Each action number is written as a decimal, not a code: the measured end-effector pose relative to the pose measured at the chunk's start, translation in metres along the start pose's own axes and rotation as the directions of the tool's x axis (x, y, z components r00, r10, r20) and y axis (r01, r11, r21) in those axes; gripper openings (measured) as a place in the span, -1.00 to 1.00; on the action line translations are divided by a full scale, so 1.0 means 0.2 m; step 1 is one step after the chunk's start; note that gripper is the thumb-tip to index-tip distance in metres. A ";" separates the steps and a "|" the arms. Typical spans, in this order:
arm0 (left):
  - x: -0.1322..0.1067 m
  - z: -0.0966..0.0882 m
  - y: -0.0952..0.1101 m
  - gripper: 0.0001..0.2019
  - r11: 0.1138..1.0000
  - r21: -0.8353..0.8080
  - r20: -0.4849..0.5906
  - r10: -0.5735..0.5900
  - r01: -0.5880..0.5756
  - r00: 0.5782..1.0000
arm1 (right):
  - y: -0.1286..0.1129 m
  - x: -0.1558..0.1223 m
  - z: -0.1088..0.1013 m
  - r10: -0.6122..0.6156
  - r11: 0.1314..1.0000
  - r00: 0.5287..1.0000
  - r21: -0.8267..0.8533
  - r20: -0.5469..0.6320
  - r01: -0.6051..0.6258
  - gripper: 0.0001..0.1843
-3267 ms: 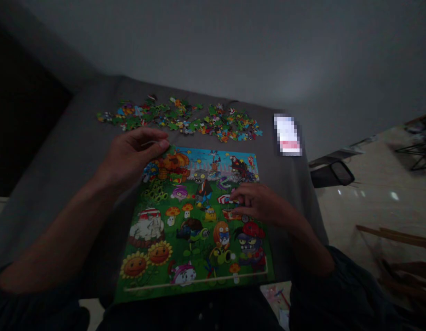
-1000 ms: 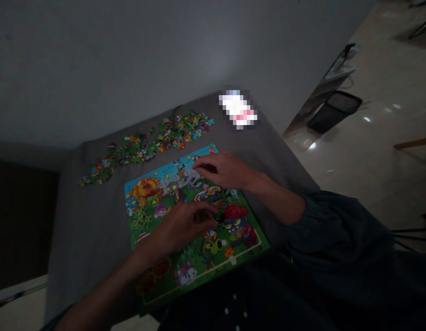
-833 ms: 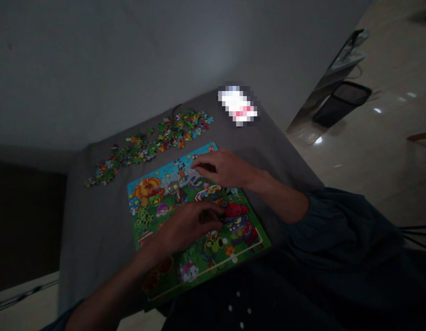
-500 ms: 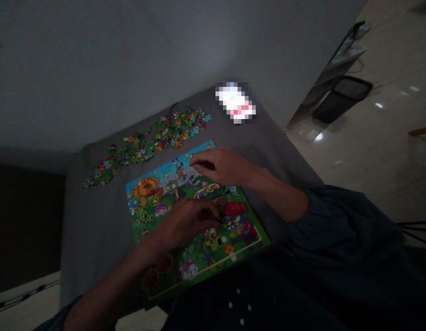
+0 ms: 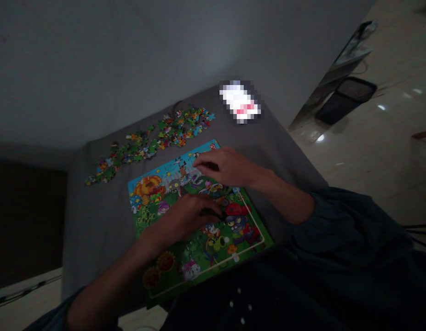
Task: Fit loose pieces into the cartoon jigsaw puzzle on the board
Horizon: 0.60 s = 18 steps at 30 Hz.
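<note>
Gap between puzzle (image 5: 216, 250) and loose pieces (image 5: 158, 138)

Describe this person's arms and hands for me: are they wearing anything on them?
The left hand and right hand are bare, with no gloves. The right sleeve is loose, dark blue-green fabric, bunched into soft folds at its cuff. The left sleeve looks similarly dark, though little of it shows.

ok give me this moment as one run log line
left hand: over jigsaw puzzle | right hand: over puzzle's top | loose pieces: beside puzzle, on grey cloth
</note>
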State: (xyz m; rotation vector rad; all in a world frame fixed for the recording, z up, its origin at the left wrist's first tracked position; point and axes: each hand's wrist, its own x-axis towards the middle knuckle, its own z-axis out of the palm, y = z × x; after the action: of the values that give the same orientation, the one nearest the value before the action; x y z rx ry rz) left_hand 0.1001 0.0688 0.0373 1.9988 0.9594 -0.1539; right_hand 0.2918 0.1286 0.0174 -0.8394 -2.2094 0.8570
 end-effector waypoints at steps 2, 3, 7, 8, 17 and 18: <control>0.00 0.00 -0.01 -0.83 1.000 0.005 0.006 0.014 -0.014 1.000 | 0.00 0.00 0.00 0.001 1.000 1.000 0.004 0.001 -0.001 -0.75; 0.00 0.00 -0.01 -0.82 1.000 0.010 0.005 0.017 -0.017 1.000 | 0.00 0.00 0.00 0.002 1.000 1.000 0.006 0.002 -0.002 -0.74; 0.01 0.00 -0.02 -0.79 0.999 0.039 -0.014 0.001 -0.001 1.000 | 0.00 0.00 0.00 0.003 1.000 1.000 -0.005 0.005 -0.003 -0.73; 0.00 0.00 -0.02 -0.78 0.999 0.045 -0.019 -0.005 0.006 1.000 | 0.00 0.00 0.00 0.001 1.000 1.000 -0.008 0.007 -0.001 -0.73; -0.07 -0.04 -0.07 -0.88 0.993 0.100 -0.050 -0.051 0.056 0.997 | 0.00 -0.01 0.00 -0.018 1.000 1.000 0.007 0.014 0.018 -0.73; -0.08 -0.03 -0.07 -0.89 0.993 0.104 -0.036 -0.052 0.055 0.998 | 0.00 -0.01 0.00 -0.020 1.000 1.000 0.004 0.013 0.020 -0.74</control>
State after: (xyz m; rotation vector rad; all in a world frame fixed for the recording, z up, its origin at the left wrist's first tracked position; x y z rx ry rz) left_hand 0.0784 0.0686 0.0375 2.0783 1.0457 -0.2057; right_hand 0.2924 0.1278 0.0170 -0.8102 -2.2227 0.8594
